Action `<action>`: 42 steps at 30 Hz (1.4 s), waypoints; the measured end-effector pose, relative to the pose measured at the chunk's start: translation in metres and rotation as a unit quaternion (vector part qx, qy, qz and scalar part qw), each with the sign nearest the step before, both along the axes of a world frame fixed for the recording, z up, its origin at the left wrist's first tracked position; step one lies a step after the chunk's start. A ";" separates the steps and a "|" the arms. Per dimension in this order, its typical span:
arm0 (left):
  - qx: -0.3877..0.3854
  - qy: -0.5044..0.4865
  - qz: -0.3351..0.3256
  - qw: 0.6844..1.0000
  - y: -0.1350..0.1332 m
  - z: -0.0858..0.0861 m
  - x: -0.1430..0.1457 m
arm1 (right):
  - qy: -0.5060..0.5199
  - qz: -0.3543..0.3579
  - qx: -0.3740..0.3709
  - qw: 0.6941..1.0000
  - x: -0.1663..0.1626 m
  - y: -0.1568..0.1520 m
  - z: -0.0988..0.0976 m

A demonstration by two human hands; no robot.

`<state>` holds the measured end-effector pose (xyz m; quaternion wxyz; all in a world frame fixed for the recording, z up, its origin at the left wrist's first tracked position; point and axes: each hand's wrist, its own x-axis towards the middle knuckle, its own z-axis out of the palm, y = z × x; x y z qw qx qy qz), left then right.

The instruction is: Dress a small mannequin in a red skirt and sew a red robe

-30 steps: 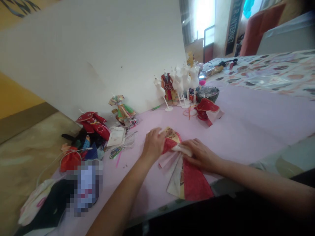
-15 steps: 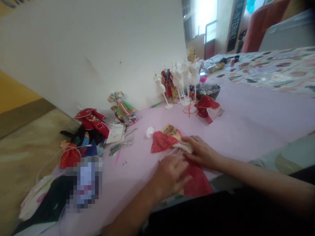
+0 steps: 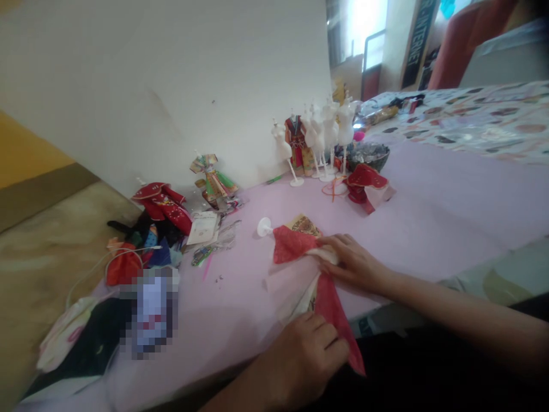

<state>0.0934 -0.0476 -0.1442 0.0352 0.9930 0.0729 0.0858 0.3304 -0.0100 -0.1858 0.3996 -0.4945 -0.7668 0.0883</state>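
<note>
A small white doll mannequin lies on its side on the table, its round base point(image 3: 264, 227) pointing left. A red and gold doll garment point(image 3: 295, 246) is wrapped about it, and a long red and cream part of the cloth point(image 3: 337, 312) stretches toward me over the table edge. My right hand point(image 3: 358, 263) is closed round the mannequin's body and pins the cloth there. Nearer to me, my left hand point(image 3: 309, 355) has its fingers curled at the cream edge of the cloth, pinching it; its fingertips are mostly hidden.
Several white mannequins point(image 3: 330, 134) stand by the wall beside a dressed one point(image 3: 295, 143) and a dark bowl point(image 3: 369, 155). A red garment point(image 3: 366, 186) lies in front of them. Leftward are a green dressed doll form point(image 3: 212, 177), a red robe point(image 3: 165, 206), a paper point(image 3: 203, 228) and fabric scraps point(image 3: 124, 264).
My left hand has moved down toward me, and the loose cloth is now drawn out more narrowly. The right hand stays on the mannequin. The view has shifted slightly.
</note>
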 end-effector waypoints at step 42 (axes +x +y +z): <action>0.017 -0.093 0.146 0.985 0.168 -0.012 0.000 | -0.037 0.015 -0.019 0.999 0.002 0.005 -0.003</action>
